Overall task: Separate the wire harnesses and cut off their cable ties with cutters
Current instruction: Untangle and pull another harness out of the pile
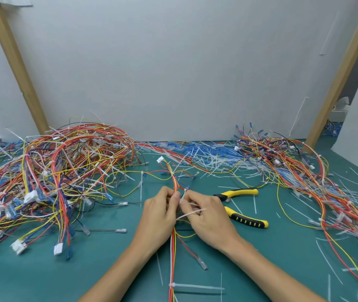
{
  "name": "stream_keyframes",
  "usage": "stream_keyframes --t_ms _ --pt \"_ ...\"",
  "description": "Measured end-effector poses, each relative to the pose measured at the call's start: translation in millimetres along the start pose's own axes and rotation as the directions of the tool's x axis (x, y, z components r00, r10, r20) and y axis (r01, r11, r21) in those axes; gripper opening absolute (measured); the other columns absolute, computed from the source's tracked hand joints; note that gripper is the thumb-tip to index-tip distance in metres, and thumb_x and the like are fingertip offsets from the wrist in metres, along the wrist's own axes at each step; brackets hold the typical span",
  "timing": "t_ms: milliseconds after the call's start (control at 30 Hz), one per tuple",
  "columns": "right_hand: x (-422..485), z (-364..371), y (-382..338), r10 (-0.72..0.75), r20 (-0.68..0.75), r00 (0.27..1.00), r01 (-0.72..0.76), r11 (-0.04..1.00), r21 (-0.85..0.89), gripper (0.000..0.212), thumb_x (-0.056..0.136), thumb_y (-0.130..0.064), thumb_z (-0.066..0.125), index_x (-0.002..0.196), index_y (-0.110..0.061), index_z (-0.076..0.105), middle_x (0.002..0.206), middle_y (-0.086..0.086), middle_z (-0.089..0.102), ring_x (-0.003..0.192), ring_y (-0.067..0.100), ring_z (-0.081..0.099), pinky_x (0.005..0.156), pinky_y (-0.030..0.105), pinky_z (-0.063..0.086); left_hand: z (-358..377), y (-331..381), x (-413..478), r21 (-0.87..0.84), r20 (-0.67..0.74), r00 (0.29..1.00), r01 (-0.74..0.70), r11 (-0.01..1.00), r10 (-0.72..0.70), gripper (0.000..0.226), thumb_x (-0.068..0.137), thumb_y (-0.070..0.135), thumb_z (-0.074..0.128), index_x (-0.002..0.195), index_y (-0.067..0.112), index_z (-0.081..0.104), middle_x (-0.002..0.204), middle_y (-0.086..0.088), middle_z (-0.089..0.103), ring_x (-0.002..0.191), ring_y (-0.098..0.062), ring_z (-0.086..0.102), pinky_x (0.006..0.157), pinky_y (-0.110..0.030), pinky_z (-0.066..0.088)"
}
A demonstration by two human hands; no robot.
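While left hand (pixel 160 211) gripped one harness (pixel 176 183) and right hand (pixel 208 216) pinched its tie (pixel 192 212), the nine-o'clock pile (pixel 60 171) (seemingly most) looked uncut.

A teal surface (pixel 64 280) fills 6 o'clock. A white wall panel (pixel 173 62) stands at 12, between slanted wooden posts at 10 (pixel 14 66) and 2 (pixel 343 70).

Harness (pixel 174 183) midtable; cutters (pixel 247 221) beside, seemingly open

Matt green mat (pixel 43 277); glossy yellow plastic cutters (pixel 242 205); bare wooden posts (pixel 14 62)
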State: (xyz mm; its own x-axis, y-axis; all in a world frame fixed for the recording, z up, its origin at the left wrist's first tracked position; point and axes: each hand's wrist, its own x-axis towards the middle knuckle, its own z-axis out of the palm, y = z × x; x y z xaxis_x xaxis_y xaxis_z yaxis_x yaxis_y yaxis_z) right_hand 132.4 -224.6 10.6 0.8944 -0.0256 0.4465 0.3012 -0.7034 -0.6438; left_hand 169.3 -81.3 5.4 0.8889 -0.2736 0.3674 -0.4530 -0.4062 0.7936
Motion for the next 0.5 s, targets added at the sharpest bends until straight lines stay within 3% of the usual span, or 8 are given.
stream_keyframes --t_ms 100,200,267,367,500 --pt "2.1 -0.7 -1.3 0.002 0.005 1.0 -0.002 0.997 0.078 0.032 0.098 -0.022 0.057 0.068 -0.023 0.049 0.055 -0.007 0.045 0.055 0.016 0.041 0.058 0.041 0.042 1.1 3.8 -3.0 0.048 0.052 0.999 -0.01 0.999 0.007 0.026 0.106 0.029 0.041 0.088 0.012 0.047 0.07 0.001 0.056 0.068 -0.02 0.049 0.064 -0.04 0.033" --pt "1.7 -0.5 -3.0 -0.033 -0.041 0.999 0.037 0.994 0.1 0.037 0.097 -0.014 0.059 0.065 -0.026 0.044 0.054 -0.008 0.04 0.053 0.01 0.034 0.054 0.028 0.033 2.1 6.3 -1.7 0.052 0.087 0.996 -0.022 0.998 0.017 0.025 0.107 0.025 0.038 0.085 0.014 0.038 0.07 0.005 0.049 0.064 -0.011 0.045 0.06 -0.034 0.024" --pt "0.5 0.7 -4.2 -0.063 -0.065 0.996 0.068 0.995 0.074 0.035 0.095 -0.012 0.06 0.065 -0.022 0.046 0.053 -0.009 0.04 0.053 0.011 0.034 0.054 0.022 0.029 1.2 5.7 0.2 0.048 0.093 0.996 -0.016 0.999 0.012 0.023 0.107 0.021 0.039 0.086 0.011 0.038 0.07 0.005 0.049 0.065 -0.008 0.046 0.059 -0.031 0.024" --pt "0.1 2.1 -4.9 -0.087 -0.072 0.994 0.091 0.995 0.049 0.027 0.093 -0.011 0.06 0.067 -0.011 0.051 0.056 -0.006 0.04 0.054 0.012 0.037 0.055 0.027 0.033 0.9 3.8 2.2 0.063 0.086 0.996 -0.013 0.998 0.008 0.023 0.107 0.021 0.039 0.087 0.01 0.039 0.075 -0.001 0.053 0.069 -0.01 0.048 0.06 -0.032 0.025" --pt "-1.6 -0.2 -5.0 -0.063 -0.077 0.995 0.068 0.995 0.074 0.029 0.096 -0.011 0.06 0.069 -0.019 0.053 0.055 -0.012 0.047 0.053 0.008 0.042 0.055 0.017 0.031 0.4 2.5 2.1 -0.015 0.073 0.997 -0.002 1.0 0.003 0.024 0.108 0.025 0.039 0.086 0.016 0.045 0.073 0.004 0.055 0.065 -0.009 0.047 0.063 -0.031 0.032"
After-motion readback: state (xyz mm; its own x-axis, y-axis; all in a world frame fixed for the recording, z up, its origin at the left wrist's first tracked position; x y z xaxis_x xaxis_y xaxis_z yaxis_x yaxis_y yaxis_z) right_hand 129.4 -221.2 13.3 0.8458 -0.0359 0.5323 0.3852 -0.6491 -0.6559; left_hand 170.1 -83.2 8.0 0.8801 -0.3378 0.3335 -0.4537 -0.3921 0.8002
